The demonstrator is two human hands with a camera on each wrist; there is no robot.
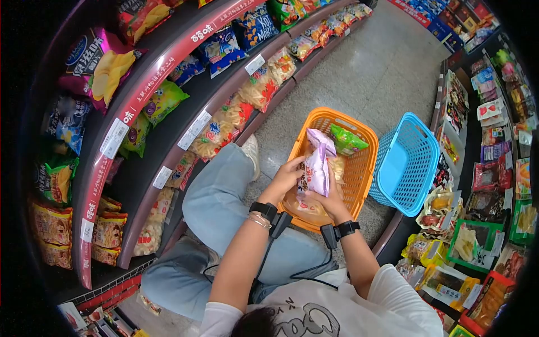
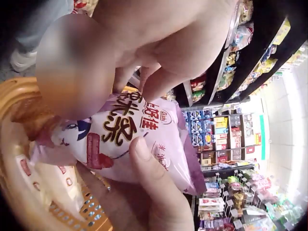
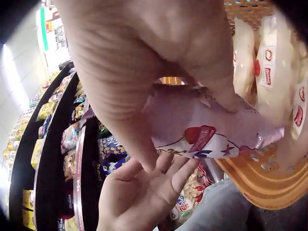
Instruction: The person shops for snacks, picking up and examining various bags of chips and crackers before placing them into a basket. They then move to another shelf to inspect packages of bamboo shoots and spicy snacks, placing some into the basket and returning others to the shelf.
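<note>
A purple and white snack bag [image 1: 316,173] is held over the orange basket [image 1: 368,135]. My right hand [image 1: 330,201] grips it; in the left wrist view the thumb of that right hand [image 2: 159,187] lies across the printed front of the bag [image 2: 130,134]. At the bag's other side is my left hand [image 1: 285,178]. The right wrist view shows this left hand [image 3: 149,190] palm up, its fairly straight fingers reaching the lower edge of the bag [image 3: 192,125]. Inside the basket are a green bag [image 1: 348,140], another purple bag [image 1: 321,139] and pale packs [image 3: 272,62].
A blue basket [image 1: 405,163] stands right of the orange one. Snack shelves [image 1: 185,48] curve along the left, and a shelf of packaged food [image 1: 477,236] runs down the right. The person's bent legs [image 1: 216,191] are beside the orange basket, on the grey floor [image 1: 359,67].
</note>
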